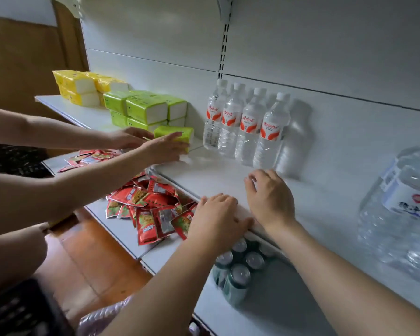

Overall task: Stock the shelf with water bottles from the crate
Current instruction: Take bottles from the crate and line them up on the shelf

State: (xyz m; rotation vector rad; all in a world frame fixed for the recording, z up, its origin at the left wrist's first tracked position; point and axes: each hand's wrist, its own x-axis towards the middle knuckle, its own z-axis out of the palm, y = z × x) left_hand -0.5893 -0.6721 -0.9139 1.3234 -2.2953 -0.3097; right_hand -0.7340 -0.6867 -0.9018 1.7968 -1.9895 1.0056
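Several small water bottles [245,124] with red-and-white labels stand in a row against the back panel of the white shelf [325,214]. My left hand [216,219] lies on the shelf's front edge with its fingers spread and holds nothing. Beside it my right hand [269,200] rests flat on the shelf board, fingers loosely bent, a short way in front of the bottles. A dark crate [17,311] sits at the bottom left, and clear plastic bottles [100,316] show next to it, partly hidden by my left arm.
A large water jug [400,214] stands on the shelf at the right. Another person's two hands [155,144] touch a green tissue pack [177,137] near stacked green and yellow packs [143,107]. Red snack packets [153,209] and green cans [238,270] fill the lower shelf.
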